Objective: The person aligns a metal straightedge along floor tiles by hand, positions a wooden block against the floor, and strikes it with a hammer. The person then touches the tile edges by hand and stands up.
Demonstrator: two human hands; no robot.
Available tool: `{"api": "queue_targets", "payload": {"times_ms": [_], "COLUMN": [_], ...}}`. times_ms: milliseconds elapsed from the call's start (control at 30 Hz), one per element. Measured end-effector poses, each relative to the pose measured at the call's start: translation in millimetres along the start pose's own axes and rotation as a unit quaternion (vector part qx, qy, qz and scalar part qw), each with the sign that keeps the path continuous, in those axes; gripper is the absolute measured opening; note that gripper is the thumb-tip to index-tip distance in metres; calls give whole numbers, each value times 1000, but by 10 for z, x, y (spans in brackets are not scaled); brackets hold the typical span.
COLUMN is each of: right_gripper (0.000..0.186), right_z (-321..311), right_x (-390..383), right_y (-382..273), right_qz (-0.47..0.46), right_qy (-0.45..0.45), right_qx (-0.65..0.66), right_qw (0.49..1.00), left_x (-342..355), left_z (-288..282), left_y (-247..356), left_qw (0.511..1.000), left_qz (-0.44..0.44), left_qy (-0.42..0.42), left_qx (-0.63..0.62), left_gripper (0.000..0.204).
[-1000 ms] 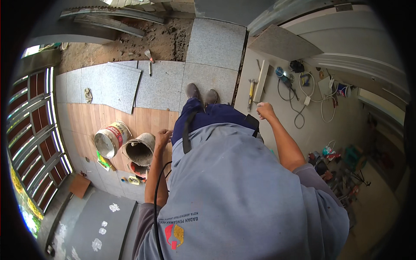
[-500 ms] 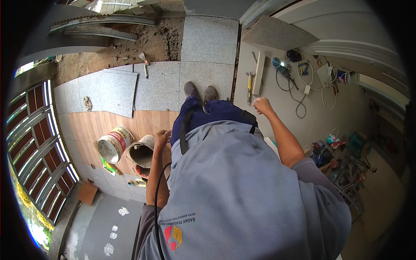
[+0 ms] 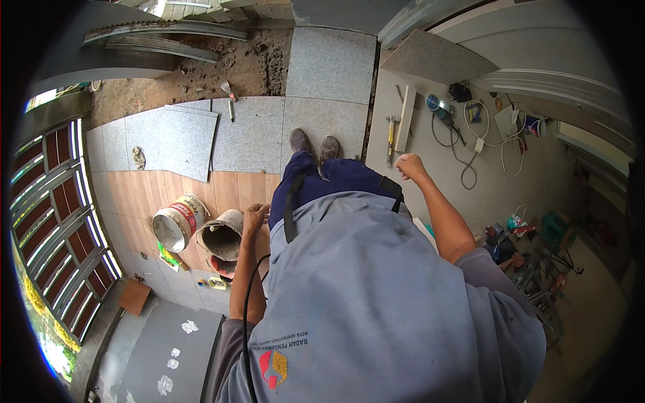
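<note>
I stand on grey speckled floor tiles [image 3: 329, 62] with both arms hanging at my sides. My left hand [image 3: 255, 218] is loosely closed beside my left thigh, with nothing visible in it. Nearest to it is a mortar-stained bucket [image 3: 222, 240], tipped so that its dark inside shows. My right hand [image 3: 410, 166] is curled into a loose fist by my right hip, and no held thing shows. Just beyond that hand, a hammer [image 3: 390, 141] with a yellow handle lies on the floor. Along its right side runs a pale straight bar [image 3: 405, 119].
Left of the bucket stands a white-and-red pail [image 3: 178, 223]. Loose grey tiles [image 3: 178, 141] overlap at the left, near a putty knife [image 3: 227, 88] by bare soil [image 3: 201, 74]. At right, an angle grinder [image 3: 440, 111] trails cords; several tools [image 3: 531, 269] are piled farther back.
The floor and things have shifted slightly rightward in view. Both my hands still hang at my sides, nearly in the same places.
</note>
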State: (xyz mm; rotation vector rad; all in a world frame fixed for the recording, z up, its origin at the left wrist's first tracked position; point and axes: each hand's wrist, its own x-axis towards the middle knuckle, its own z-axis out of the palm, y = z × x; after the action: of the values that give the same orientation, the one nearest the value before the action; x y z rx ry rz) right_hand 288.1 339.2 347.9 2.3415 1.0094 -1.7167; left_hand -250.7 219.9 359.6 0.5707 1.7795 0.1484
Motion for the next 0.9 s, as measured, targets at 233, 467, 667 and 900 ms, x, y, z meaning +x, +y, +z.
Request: {"api": "queue_targets", "payload": {"times_ms": [233, 467, 667, 900], "right_gripper": [14, 15, 14, 13], "right_z": [32, 22, -12, -36], "right_x": [66, 69, 188, 295], "right_y": [70, 199, 217, -11], "right_qz": [-5, -3, -13, -35], "right_qy": [-15, -18, -34, -37], "right_qx": [9, -5, -25, -42], "right_qw": [1000, 1000, 999, 998], "left_x": [-75, -161, -179, -404], "left_z": [-6, 79, 86, 64], "left_y": [-14, 39, -275, -267], "left_qw": [1000, 1000, 997, 995], "left_qz": [4, -23, -46, -58], "left_qy": [14, 13, 4, 38], "left_qx": [5, -17, -69, -75], "left_gripper": [31, 28, 27, 27]}}
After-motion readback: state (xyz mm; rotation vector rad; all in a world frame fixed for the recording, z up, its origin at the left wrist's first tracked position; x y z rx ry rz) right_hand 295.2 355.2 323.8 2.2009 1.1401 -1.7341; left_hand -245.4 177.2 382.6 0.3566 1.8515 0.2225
